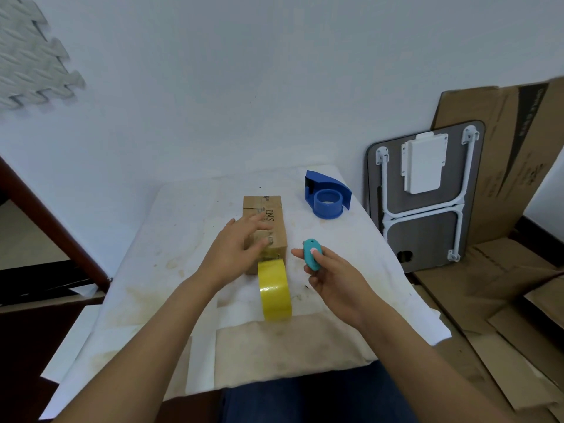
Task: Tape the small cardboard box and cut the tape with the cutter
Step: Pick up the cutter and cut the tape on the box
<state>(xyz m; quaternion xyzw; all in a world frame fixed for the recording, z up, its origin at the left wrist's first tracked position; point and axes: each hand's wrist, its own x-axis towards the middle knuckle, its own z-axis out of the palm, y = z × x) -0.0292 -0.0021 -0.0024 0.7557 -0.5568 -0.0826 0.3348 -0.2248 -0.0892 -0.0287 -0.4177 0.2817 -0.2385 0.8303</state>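
Both forearms reach in from the near edge over the desk [171, 270], which is covered with a stained white sheet. Standing on its edge at the near end of the small cardboard box [265, 227] is the yellow tape roll [274, 290], and a strip appears to run from it up onto the box's near end, so the tape looks laid and not yet cut. Resting on the box's near left part with fingers spread and loose, the left hand [235, 251] seems to be pressing the box and strip down so they stay put. Just right of the box, the right hand [328, 276] is closed around a small teal cutter [312, 254], thumb on top and tip pointing towards the tape; whether a blade is out cannot be told. A blue tape dispenser [327, 198] sits unused at the far right.
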